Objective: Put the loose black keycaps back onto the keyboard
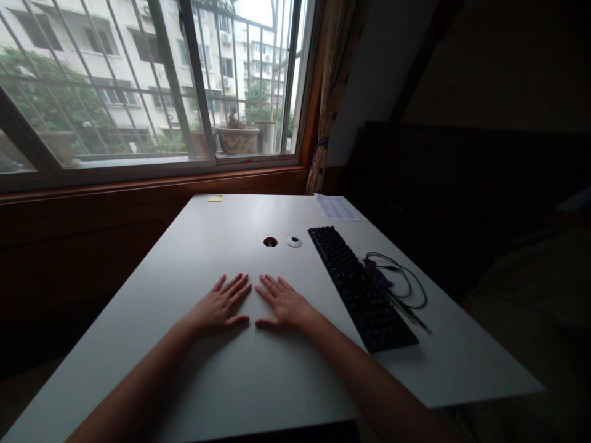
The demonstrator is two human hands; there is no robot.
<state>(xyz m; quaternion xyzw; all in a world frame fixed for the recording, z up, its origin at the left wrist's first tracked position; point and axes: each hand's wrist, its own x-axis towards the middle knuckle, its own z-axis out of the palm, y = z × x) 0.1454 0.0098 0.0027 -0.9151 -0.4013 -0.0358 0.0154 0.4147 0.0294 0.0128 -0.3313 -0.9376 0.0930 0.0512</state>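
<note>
My left hand (pixel 220 306) lies flat, palm down, on the white desk (pixel 194 246), fingers stretched out and holding nothing. My right hand (pixel 282 304) lies flat beside it, palm down as well, fingertips nearly meeting those of the left hand. Both are open. A black keyboard (pixel 359 285) lies at an angle to the right of my right hand, a short gap away.
A cable hole (pixel 270 242) and its white cap (pixel 294 242) sit beyond my hands. Dark cables (pixel 401 284) coil right of the keyboard. A paper sheet (pixel 336 207) and a yellow sticky note (pixel 215 198) lie at the far edge below the barred window (pixel 152 86).
</note>
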